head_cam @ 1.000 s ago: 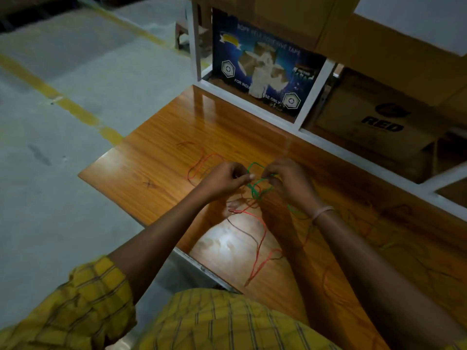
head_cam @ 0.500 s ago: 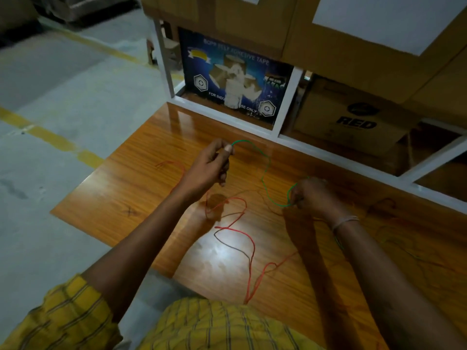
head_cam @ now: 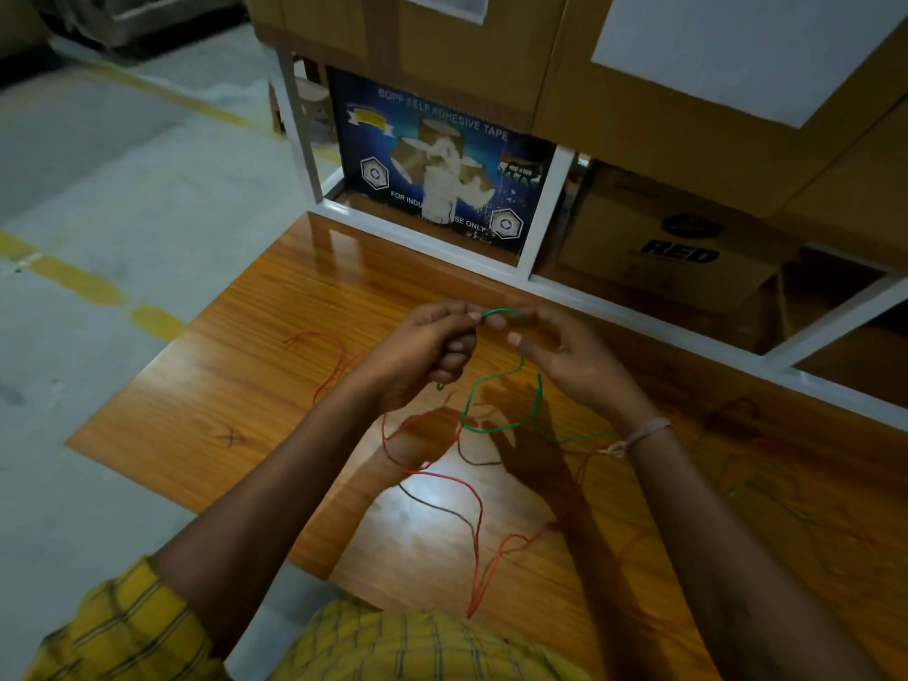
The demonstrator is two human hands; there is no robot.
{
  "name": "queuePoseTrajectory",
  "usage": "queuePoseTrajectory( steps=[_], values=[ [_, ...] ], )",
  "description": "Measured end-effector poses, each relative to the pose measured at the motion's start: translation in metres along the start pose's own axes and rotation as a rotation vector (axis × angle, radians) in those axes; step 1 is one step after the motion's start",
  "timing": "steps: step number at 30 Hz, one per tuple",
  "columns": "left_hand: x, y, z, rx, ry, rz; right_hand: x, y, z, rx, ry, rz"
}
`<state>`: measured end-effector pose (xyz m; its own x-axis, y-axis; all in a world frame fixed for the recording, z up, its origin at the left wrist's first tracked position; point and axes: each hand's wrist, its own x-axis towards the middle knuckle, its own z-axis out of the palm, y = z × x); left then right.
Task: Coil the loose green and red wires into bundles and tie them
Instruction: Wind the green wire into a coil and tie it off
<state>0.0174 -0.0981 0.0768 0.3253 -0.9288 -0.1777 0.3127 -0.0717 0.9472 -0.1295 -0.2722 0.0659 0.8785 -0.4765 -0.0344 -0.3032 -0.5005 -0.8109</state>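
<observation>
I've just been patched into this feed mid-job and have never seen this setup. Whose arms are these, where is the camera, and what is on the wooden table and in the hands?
No machine here: a person works with bare hands. The single camera sits on their head, looking forward and down, so the arms reach in from the bottom. The left hand and right hand are raised above the glossy orange-brown wooden table; each has a grip on the thin green wire, which arcs between them and hangs in loops below. Loose thin red wires and a darker brown one lie on the tabletop. Behind stand a dark blue adhesive-tape box and brown cardboard cartons in a white-framed rack.
</observation>
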Motion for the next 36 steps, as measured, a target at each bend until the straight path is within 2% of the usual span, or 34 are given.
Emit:
queuePoseTrajectory(
  steps=[3, 6, 9, 11, 15, 19, 21, 26, 30, 33, 36],
  values=[
    [-0.001, 0.007, -0.002, -0.150, -0.055, -0.016, 0.007, 0.007, 0.002, 0.274, 0.031, 0.005],
    [-0.006, 0.005, -0.007, -0.113, -0.082, 0.012, 0.010, 0.007, -0.005, 0.502, 0.129, 0.107],
    [-0.010, 0.003, -0.011, -0.105, -0.115, 0.066, 0.017, 0.012, -0.013, 0.426, 0.211, 0.182],
    [-0.013, 0.003, -0.011, -0.169, -0.142, 0.097, 0.021, 0.016, -0.016, 0.323, 0.198, 0.206],
    [-0.012, 0.011, -0.004, -0.318, -0.190, 0.191, 0.017, 0.017, -0.004, 0.144, -0.028, 0.264],
    [0.007, 0.015, 0.004, -0.350, -0.099, 0.253, 0.002, 0.006, 0.021, 0.008, -0.303, 0.295],
    [0.016, 0.014, 0.005, -0.312, -0.071, 0.255, -0.005, 0.001, 0.030, 0.033, -0.393, 0.299],
    [0.028, 0.009, 0.006, -0.018, 0.074, 0.267, -0.022, -0.005, 0.024, 0.214, -0.559, 0.299],
    [0.038, -0.008, -0.005, 0.455, 0.157, 0.317, -0.025, -0.010, 0.002, 0.319, -0.675, 0.276],
    [0.039, -0.013, -0.002, 0.775, 0.093, 0.299, -0.023, -0.011, -0.018, 0.361, -0.678, 0.229],
    [0.035, -0.013, 0.002, 0.916, -0.047, 0.242, -0.019, -0.008, -0.038, 0.361, -0.664, 0.195]
  ],
)
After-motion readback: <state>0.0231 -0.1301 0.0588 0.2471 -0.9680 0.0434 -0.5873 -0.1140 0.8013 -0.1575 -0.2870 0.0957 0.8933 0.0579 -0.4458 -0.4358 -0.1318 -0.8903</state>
